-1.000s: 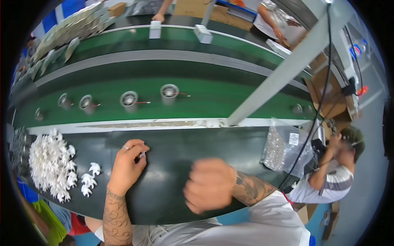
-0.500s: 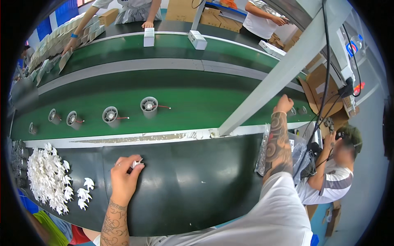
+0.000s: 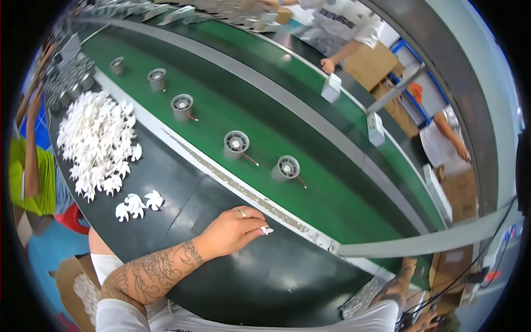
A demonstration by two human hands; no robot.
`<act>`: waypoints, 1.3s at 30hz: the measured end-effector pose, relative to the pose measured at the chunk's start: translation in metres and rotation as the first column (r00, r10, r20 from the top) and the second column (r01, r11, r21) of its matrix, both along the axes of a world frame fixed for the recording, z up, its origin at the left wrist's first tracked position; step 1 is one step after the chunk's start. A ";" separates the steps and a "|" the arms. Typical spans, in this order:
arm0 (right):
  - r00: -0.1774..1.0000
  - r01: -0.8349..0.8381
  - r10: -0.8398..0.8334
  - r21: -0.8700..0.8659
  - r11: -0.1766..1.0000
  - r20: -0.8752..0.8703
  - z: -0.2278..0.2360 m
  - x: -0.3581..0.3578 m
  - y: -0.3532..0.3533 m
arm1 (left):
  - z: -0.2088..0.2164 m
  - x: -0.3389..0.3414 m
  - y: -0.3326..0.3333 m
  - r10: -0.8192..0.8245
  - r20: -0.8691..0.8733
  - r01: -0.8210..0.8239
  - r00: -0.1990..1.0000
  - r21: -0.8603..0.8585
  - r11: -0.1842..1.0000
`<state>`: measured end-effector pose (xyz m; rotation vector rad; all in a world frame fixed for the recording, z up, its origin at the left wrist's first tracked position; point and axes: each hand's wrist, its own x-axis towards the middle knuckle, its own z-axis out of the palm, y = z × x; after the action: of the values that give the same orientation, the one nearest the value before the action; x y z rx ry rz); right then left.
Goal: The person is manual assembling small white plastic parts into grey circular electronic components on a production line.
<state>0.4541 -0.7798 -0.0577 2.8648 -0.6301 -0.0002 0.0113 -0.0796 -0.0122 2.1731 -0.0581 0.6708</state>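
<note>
My left hand (image 3: 235, 229) is over the dark tabletop near the belt's edge. Its thumb and fingers pinch a small white fan blade (image 3: 267, 230), mostly covered by the fingertips. Three loose white fan blades (image 3: 134, 205) lie to the left of this hand, beside a large pile of the same blades (image 3: 95, 145). My right hand (image 3: 409, 263) reaches over the belt's near right end; its fingers are too small and blurred to make out. Several round grey fan housings (image 3: 236, 145) stand upright on the green belt, some with a thin red wire trailing out.
A grey metal post (image 3: 426, 247) slants across the belt's right end, with a clear plastic bag (image 3: 362, 299) below it. White boxes (image 3: 331, 87) ride on the far belt, where a co-worker's hand (image 3: 327, 66) rests. More grey housings (image 3: 69, 83) are stacked at far left.
The whole view has turned and tilted, so the belt now slopes down to the right. My left hand still pinches the white fan blade. My right arm stays stretched toward the belt's right end.
</note>
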 end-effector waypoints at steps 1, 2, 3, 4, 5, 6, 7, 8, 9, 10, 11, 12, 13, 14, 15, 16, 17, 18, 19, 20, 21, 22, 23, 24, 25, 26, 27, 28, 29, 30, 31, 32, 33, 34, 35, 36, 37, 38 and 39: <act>0.999 -0.018 0.018 0.001 1.000 -0.034 -0.003 0.000 0.012 | 0.001 -0.001 0.000 -0.018 0.008 0.018 1.000 0.008 1.000; 1.000 0.000 0.000 -0.037 0.999 0.002 -0.003 -0.001 0.013 | 0.004 0.000 -0.002 0.007 0.013 -0.007 1.000 0.005 1.000; 0.999 0.013 -0.011 -0.076 0.997 0.034 -0.001 0.000 0.021 | 0.010 -0.002 -0.002 0.021 -0.005 -0.021 1.000 0.005 1.000; 0.998 0.028 -0.022 -0.094 0.995 0.066 0.016 0.001 -0.009 | 0.010 0.002 -0.003 -0.010 0.011 0.010 1.000 -0.008 1.000; 0.924 0.021 -0.125 0.279 0.960 0.360 0.037 0.004 -0.036 | 0.006 0.007 -0.004 -0.027 0.043 0.028 0.999 -0.026 0.999; 0.784 -0.136 -0.278 0.591 0.795 0.555 0.053 0.014 -0.034 | 0.001 0.005 -0.001 -0.015 0.066 0.018 0.998 -0.057 0.998; 0.790 -0.132 -0.284 0.603 0.786 0.543 0.048 0.006 -0.020 | -0.001 0.009 -0.002 -0.016 0.065 0.020 0.998 -0.060 0.998; 0.746 -0.457 -0.407 0.850 0.261 0.527 0.045 -0.010 0.008 | 0.002 0.012 -0.004 -0.032 0.042 0.035 0.999 -0.053 0.998; 0.741 -0.643 -0.513 0.679 -0.355 0.433 0.048 -0.025 0.044 | 0.003 0.010 -0.002 -0.019 0.027 0.020 0.999 -0.040 0.999; 0.771 -0.609 -0.494 0.692 -0.387 0.402 0.044 -0.066 0.122 | 0.003 0.003 -0.002 -0.022 -0.029 0.021 0.999 -0.032 0.999; 0.855 -0.487 -0.352 0.357 -0.797 0.381 0.070 -0.105 0.172 | 0.001 -0.001 0.000 -0.049 -0.056 0.047 0.997 -0.044 0.998; 0.876 -0.206 -0.212 -0.060 -0.977 0.433 0.109 -0.132 0.224 | 0.000 -0.002 0.001 -0.036 -0.001 0.036 0.999 -0.066 0.997; 0.868 -0.224 -0.225 -0.056 -0.973 0.443 0.118 -0.157 0.236 | -0.002 0.000 0.000 -0.055 0.010 0.055 0.998 -0.072 0.996; 0.781 -0.120 -0.065 0.047 -0.992 0.621 0.120 -0.175 0.247 | -0.001 0.000 0.002 -0.075 0.017 0.076 0.997 -0.149 0.986; 0.651 -0.035 0.107 0.170 -0.985 0.752 0.118 -0.189 0.255 | 0.002 0.000 0.003 -0.093 0.020 0.095 0.995 -0.223 0.970; 0.584 0.061 0.251 0.266 -0.962 0.772 0.114 -0.208 0.274 | 0.005 0.000 0.006 -0.115 -0.010 0.109 0.993 -0.250 0.962; 0.429 0.172 0.421 0.386 -0.906 0.799 0.112 -0.224 0.292 | 0.005 0.000 0.006 -0.121 -0.023 0.112 0.992 -0.240 0.964; 0.078 0.314 0.638 0.588 -0.745 0.766 0.120 -0.212 0.314 | 0.006 0.001 0.007 -0.118 -0.011 0.108 0.993 -0.314 0.943; -0.135 0.298 0.662 0.668 -0.682 0.737 0.117 -0.218 0.341 | 0.005 0.004 0.007 -0.122 0.000 0.112 0.992 -0.390 0.914; 0.142 0.131 0.735 0.724 -0.678 0.663 0.131 -0.275 0.380 | 0.015 -0.002 0.010 -0.142 -0.127 0.067 0.982 -0.467 0.882; 0.331 -0.085 0.652 0.710 -0.700 0.682 0.126 -0.312 0.418 | 0.013 0.000 0.011 -0.136 -0.157 0.050 0.978 -0.455 0.889; 0.368 -0.180 0.653 0.739 -0.649 0.662 0.126 -0.321 0.450 | 0.009 0.002 0.009 -0.151 -0.101 0.051 0.983 -0.645 0.762; 0.703 -0.159 0.509 0.808 -0.568 0.496 0.113 -0.332 0.477 | 0.004 0.003 0.009 -0.148 -0.045 0.052 0.988 -0.804 0.593; 0.856 -0.070 0.340 0.739 -0.670 0.389 0.102 -0.333 0.507 | 0.000 0.004 0.014 -0.202 -0.052 0.062 0.978 -0.854 0.517; 0.927 0.000 0.252 0.673 -0.740 0.278 0.108 -0.343 0.536 | 0.001 0.001 0.019 -0.202 -0.077 0.041 0.976 -0.852 0.522; 0.954 -0.017 0.189 0.669 -0.743 0.234 0.100 -0.342 0.553 | 0.004 0.001 0.021 -0.162 0.028 0.115 0.986 -0.821 0.559; 0.966 -0.080 0.109 0.668 -0.740 0.236 0.093 -0.341 0.568 | 0.006 0.000 0.021 -0.125 0.134 0.182 0.983 -0.781 0.597; 0.960 -0.126 0.075 0.652 -0.748 0.271 0.076 -0.336 0.578 | 0.005 -0.001 0.023 -0.165 0.118 0.192 0.979 -0.803 0.564; 0.951 -0.172 0.040 0.635 -0.753 0.305 0.062 -0.333 0.584 | 0.004 -0.002 0.023 -0.173 0.105 0.186 0.979 -0.800 0.570; 0.957 -0.159 0.039 0.632 -0.759 0.288 0.055 -0.336 0.586 | 0.002 -0.006 0.021 -0.195 0.119 0.215 0.974 -0.762 0.610; 0.902 -0.143 0.187 0.677 -0.722 0.389 0.049 -0.339 0.584 | 0.008 -0.008 0.021 -0.228 0.134 0.252 0.964 -0.722 0.644; 0.817 -0.138 0.332 0.721 -0.679 0.470 0.044 -0.342 0.585 | 0.014 -0.009 0.020 -0.211 0.079 0.217 0.974 -0.583 0.783; 0.796 -0.131 0.387 0.757 -0.640 0.465 0.048 -0.348 0.586 | 0.022 -0.012 0.019 -0.238 0.042 0.212 0.970 -0.615 0.759; 0.786 -0.104 0.419 0.765 -0.635 0.455 0.051 -0.349 0.583 | 0.022 -0.013 0.018 -0.213 0.065 0.216 0.975 -0.514 0.830; 0.776 -0.079 0.448 0.773 -0.629 0.444 0.052 -0.348 0.581 | 0.021 -0.012 0.019 -0.195 0.092 0.216 0.976 -0.405 0.888; 0.770 -0.079 0.458 0.778 -0.624 0.445 0.051 -0.347 0.580 | 0.023 -0.012 0.019 -0.157 0.085 0.177 0.984 -0.348 0.920; 0.765 -0.073 0.471 0.785 -0.615 0.440 0.046 -0.345 0.584 | 0.021 -0.014 0.023 -0.116 0.075 0.133 0.990 -0.293 0.947; 0.760 -0.050 0.488 0.787 -0.614 0.429 0.046 -0.347 0.588 | 0.017 -0.015 0.027 -0.076 0.076 0.092 0.994 -0.231 0.969; 0.735 -0.052 0.534 0.820 -0.570 0.418 0.050 -0.348 0.590 | 0.020 -0.017 0.028 -0.028 0.064 0.041 0.998 -0.217 0.975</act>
<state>0.1058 -0.1902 -0.0076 3.9985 1.6780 -1.9408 -0.0058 -0.0516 0.0075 1.9366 -0.0516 0.6905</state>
